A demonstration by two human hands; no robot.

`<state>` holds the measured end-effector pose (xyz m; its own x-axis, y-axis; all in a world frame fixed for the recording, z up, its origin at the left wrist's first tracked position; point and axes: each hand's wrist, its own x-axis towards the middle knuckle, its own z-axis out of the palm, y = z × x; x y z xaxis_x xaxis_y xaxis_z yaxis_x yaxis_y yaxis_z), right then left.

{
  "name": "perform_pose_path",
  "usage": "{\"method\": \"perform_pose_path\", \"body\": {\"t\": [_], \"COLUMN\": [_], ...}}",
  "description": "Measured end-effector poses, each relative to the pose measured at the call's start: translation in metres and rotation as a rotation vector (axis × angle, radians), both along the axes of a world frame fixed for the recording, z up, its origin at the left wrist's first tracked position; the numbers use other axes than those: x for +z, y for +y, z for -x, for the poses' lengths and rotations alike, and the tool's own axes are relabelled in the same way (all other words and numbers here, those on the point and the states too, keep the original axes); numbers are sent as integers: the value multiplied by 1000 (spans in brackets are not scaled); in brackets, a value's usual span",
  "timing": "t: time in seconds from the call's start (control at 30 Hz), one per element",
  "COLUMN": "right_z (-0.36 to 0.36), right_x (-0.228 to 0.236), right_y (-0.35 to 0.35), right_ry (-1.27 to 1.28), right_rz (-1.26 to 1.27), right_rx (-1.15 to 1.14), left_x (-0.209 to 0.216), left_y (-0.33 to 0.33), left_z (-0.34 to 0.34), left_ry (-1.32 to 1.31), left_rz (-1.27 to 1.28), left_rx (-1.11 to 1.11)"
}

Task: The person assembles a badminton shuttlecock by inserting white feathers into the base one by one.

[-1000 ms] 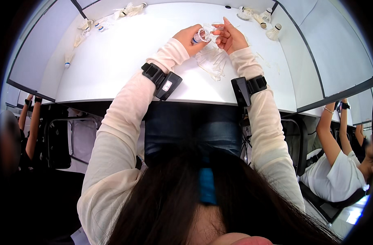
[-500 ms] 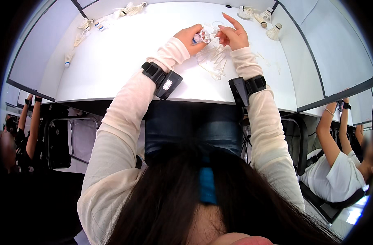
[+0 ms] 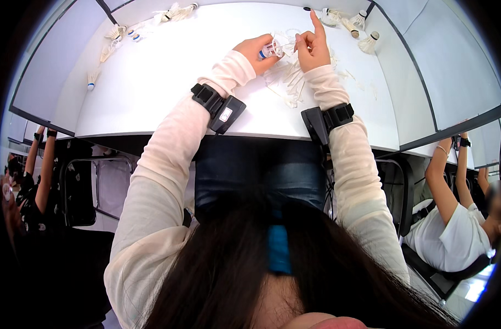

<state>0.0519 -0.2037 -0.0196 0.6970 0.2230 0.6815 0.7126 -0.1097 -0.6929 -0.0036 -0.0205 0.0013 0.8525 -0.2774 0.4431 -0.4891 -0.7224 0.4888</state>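
Observation:
My left hand (image 3: 254, 50) grips a shuttlecock (image 3: 271, 49) with a blue band round its cork, held over the white table (image 3: 152, 82). My right hand (image 3: 313, 46) pinches at the shuttlecock's feather end, its index finger sticking up. Loose white feathers (image 3: 289, 82) lie in a small heap on the table just below both hands. Both wrists carry black strapped devices.
More shuttlecocks (image 3: 353, 24) lie at the table's far right, and others (image 3: 114, 38) at its far left. Other people sit at neighbouring desks, one at the right (image 3: 453, 230) and arms at the left (image 3: 39, 164). A chair frame (image 3: 91, 186) stands at lower left.
Both hands have stayed together at the shuttlecock. My right index finger has lifted and the fingers have shifted slightly on the feathers.

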Motion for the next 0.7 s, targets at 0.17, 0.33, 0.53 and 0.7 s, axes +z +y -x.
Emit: {"method": "perform_pose_path", "body": {"t": [0.17, 0.33, 0.53, 0.7], "right_z": [5, 4, 8, 12], "right_x": [4, 5, 11, 13], "right_y": [-1, 2, 0, -1], "right_ry": [-44, -17, 447, 473], "right_rz": [36, -66, -154, 60], "right_rx": [-44, 38, -5, 61], "left_x": [0, -4, -3, -4], "left_y": [-1, 0, 0, 2], "left_z": [0, -2, -1, -1], "left_ry": [19, 0, -17, -109], "left_rz": [37, 31, -31, -91], "left_rx": [1, 4, 41, 54]}}
